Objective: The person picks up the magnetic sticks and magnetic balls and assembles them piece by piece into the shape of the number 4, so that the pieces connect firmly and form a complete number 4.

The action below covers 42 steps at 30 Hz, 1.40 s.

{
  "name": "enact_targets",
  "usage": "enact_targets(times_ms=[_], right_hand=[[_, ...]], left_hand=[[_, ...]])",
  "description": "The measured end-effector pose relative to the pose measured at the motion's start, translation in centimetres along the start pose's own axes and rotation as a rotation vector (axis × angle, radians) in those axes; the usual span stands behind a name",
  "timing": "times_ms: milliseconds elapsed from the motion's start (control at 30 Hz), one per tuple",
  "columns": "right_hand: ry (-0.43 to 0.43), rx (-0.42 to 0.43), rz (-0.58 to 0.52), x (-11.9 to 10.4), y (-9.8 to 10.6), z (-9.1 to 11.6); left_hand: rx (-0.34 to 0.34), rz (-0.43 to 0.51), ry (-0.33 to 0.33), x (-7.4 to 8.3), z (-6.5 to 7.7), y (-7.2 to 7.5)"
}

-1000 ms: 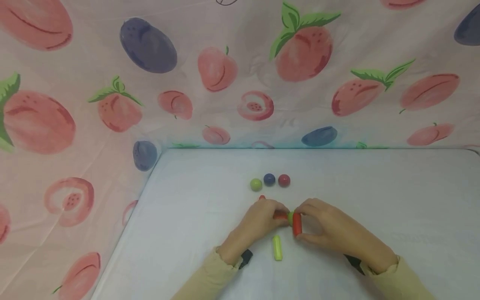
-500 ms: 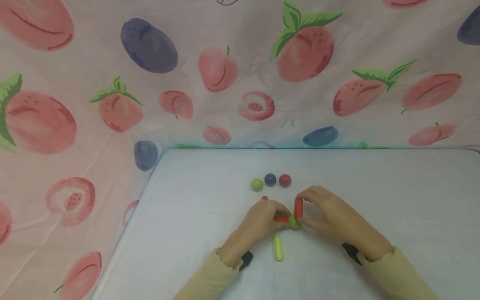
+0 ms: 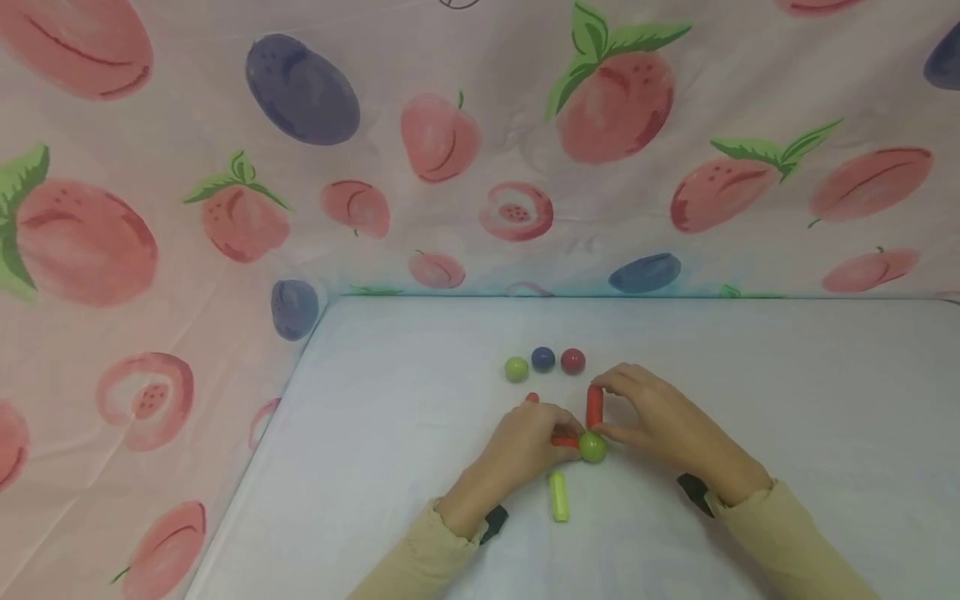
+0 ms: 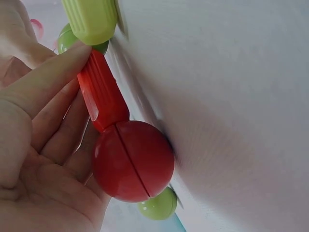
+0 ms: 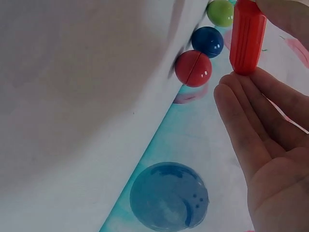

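Note:
My left hand [image 3: 525,437] holds a red ribbed stick [image 4: 104,92] low over the table between thumb and fingers. A red ball [image 4: 133,162] sits on one end of that stick, hidden under the hand in the head view. At the stick's other end is a green ball [image 3: 592,447]. My right hand [image 3: 660,412] pinches a second red stick [image 5: 247,38] by its two ends, thumb at one and fingertips at the other. In the head view this stick stands just beyond the green ball, its lower end right at the ball's top edge.
A yellow-green stick [image 3: 559,497] lies on the white table in front of the hands. Farther back, a green ball [image 3: 517,369], a blue ball [image 3: 543,359] and a red ball [image 3: 573,361] form a row. A small red end [image 3: 532,397] shows past my left hand.
My right hand has moved its red stick away from me, from across the green ball's right side to beyond it. More of the green ball shows. My left hand keeps its grip.

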State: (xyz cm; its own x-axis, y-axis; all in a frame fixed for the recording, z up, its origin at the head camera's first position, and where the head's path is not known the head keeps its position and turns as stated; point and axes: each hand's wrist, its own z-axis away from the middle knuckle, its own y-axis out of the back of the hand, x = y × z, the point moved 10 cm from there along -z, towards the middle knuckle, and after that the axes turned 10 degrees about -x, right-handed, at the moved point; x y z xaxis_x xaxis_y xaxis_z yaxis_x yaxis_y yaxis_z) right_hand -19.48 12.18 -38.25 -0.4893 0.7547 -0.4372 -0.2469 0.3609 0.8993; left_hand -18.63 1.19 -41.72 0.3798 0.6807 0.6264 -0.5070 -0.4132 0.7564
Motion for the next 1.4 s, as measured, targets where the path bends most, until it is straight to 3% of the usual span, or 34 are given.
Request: enact_targets(times_ms=[767, 1400], right_hand=[[0.063, -0.004, 0.011, 0.0, -0.7, -0.4], [0.025, -0.036, -0.030, 0.4, -1.3, -0.1]], left_hand=[[0.006, -0.018, 0.009, -0.1, 0.1, -0.1], [0.024, -0.025, 0.017, -0.1, 0.6, 0.4]])
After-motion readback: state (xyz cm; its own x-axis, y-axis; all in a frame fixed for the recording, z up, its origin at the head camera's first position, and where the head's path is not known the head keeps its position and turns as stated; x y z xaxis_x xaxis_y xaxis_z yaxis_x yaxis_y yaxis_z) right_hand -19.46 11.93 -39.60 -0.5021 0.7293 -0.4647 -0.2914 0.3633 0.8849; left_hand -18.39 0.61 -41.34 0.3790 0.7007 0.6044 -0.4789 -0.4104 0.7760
